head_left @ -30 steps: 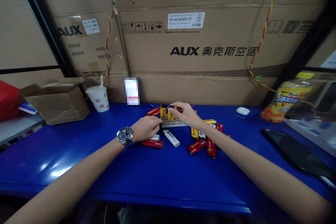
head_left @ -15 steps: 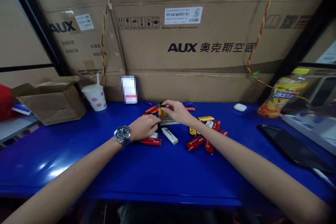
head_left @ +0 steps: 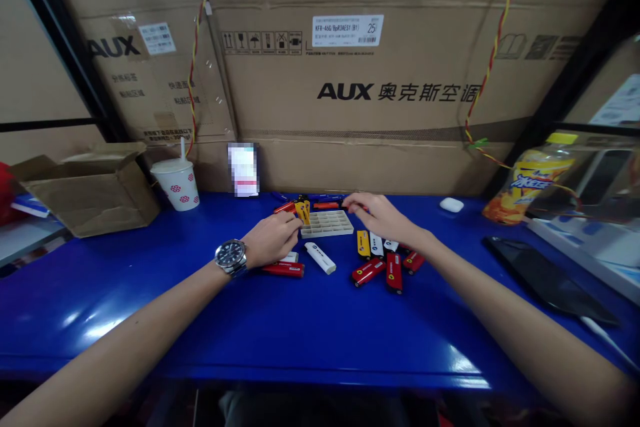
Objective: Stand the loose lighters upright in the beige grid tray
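Observation:
My left hand, with a watch on the wrist, is closed at the left end of a cream slotted tray. Its fingertips are beside yellow lighters standing upright there; what they grip is hidden. To the right of the tray, my right hand has its fingers apart, pointing left above a partly covered red lighter. Just in front of the tray lies a white lighter. A red lighter lies below my left hand. Under the right forearm are red lighters and a yellow lighter.
Behind the blue table stands a large cardboard box. An open carton, a paper cup and a lit phone are at the left. At right are a drink bottle, a white case and a black pouch.
My right hand has left the yellow lighter at the tray's left end and moved right, past the tray. The lighters stay standing there. My left hand stays about where it was.

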Available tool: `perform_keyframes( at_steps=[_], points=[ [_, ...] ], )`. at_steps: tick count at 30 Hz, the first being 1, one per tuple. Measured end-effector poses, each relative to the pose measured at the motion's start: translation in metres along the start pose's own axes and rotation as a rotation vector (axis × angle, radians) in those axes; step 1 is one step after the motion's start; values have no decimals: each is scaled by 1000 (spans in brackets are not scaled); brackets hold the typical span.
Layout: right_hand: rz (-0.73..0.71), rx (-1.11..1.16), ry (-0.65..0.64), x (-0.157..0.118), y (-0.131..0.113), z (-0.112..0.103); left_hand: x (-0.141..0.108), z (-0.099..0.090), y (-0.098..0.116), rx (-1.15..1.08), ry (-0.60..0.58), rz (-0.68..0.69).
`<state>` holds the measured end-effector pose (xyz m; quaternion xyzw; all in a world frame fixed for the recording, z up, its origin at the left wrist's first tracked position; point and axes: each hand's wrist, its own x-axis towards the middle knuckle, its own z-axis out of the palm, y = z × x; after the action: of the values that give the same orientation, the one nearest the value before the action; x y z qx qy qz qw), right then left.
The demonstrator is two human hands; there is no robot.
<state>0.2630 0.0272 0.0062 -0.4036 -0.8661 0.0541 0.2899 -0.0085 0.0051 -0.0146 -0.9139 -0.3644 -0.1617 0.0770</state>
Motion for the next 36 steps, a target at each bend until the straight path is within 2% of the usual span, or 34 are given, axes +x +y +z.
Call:
perform_keyframes(
  at_steps=[4, 7, 11, 16, 20, 24, 28, 31, 33, 36],
  points=[
    [136, -122, -123, -17, 38, -22, 2, -2, 2, 35, 176, -62],
    [239, -158, -269, -24, 56, -33, 2, -2, 2, 31, 227, -39],
    [308, -116, -397, -26, 60, -34, 2, -1, 2, 29, 214, -22],
    [343, -166, -484, -24, 56, -29, 2, 0, 2, 31, 207, 19],
    [386, -193, -498, -23, 57, -28, 2, -1, 3, 29, 200, 34],
    [342, -244, -482, -25, 59, -27, 2, -1, 5, 21, 187, 53],
    [206, -263, -273, -25, 50, -24, 3, -3, 6, 7, 185, 56],
    [110, -169, -148, -24, 30, -26, 2, -2, 5, 6, 165, 56],
    [64, -113, -193, -22, 13, -29, 2, -1, 4, 5, 140, 60],
    [7, -180, -303, -22, -8, -30, 1, 0, 4, -9, 115, 70]
  ],
)
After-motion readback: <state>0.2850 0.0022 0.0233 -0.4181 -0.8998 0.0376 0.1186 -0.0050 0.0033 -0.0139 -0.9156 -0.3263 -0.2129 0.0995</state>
